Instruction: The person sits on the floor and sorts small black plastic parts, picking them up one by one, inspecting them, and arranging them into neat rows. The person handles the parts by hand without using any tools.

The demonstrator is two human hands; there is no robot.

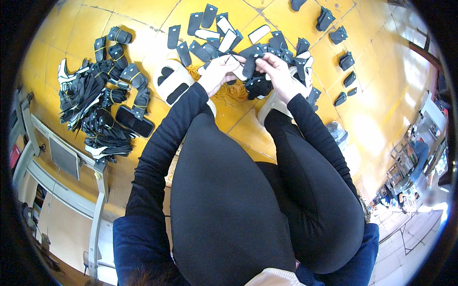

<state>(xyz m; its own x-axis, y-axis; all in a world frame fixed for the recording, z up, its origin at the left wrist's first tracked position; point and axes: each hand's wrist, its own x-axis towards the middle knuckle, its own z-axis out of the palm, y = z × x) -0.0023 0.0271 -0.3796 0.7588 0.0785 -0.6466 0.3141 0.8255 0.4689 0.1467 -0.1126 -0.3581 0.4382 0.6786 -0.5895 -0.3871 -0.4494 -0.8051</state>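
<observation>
Black tab (pixel 250 66) is located between both hands, above the yellow tiled floor (pixel 238 127). The right hand (pixel 280 74) has its grip closed on the tab's upper edge. The left hand (pixel 221 72) has its grip closed on a white piece (pixel 240 72) directly beside the tab. Loose black and white tabs (pixel 227 41) lie beyond the hands. Orange cords (pixel 232 94) lie between the shoes (pixel 179 76). Banded black bundles (pixel 118 56) and a phone (pixel 135 121) lie at the left.
</observation>
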